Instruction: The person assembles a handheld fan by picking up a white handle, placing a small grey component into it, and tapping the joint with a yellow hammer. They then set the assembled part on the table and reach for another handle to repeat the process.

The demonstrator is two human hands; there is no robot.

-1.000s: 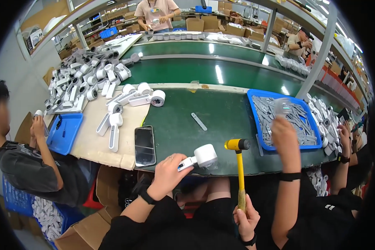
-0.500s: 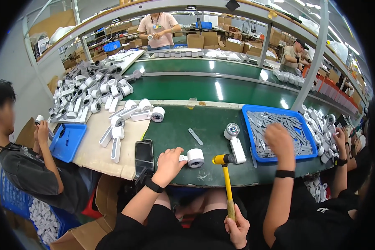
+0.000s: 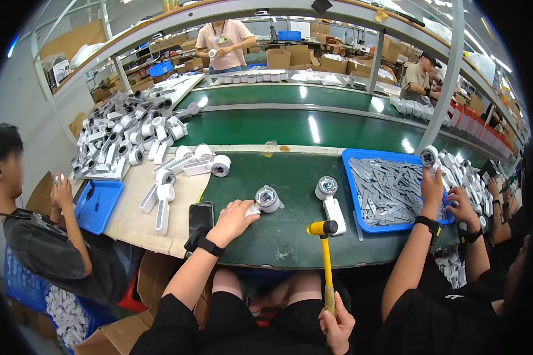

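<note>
My left hand is closed around the handle of a white handheld fan, which lies on the green bench with the open face of its round head upward. Most of the handle is hidden under my fingers. My right hand grips the lower handle of a yellow hammer. The hammer stands upright at the bench's front edge, its yellow-and-black head up. Just behind that head lies a second white fan, face up. A grey strip peeks out beside the held fan's head.
A blue tray of grey strips sits at right, where a co-worker's hand raises a white fan. A phone lies left of my left hand. Several fans rest on the tan board, with a big pile behind.
My left hand has tipped the fan's head from its side to face up and shifted it slightly away, over the grey strip. The co-worker's hand left the strips and now raises a fan.
</note>
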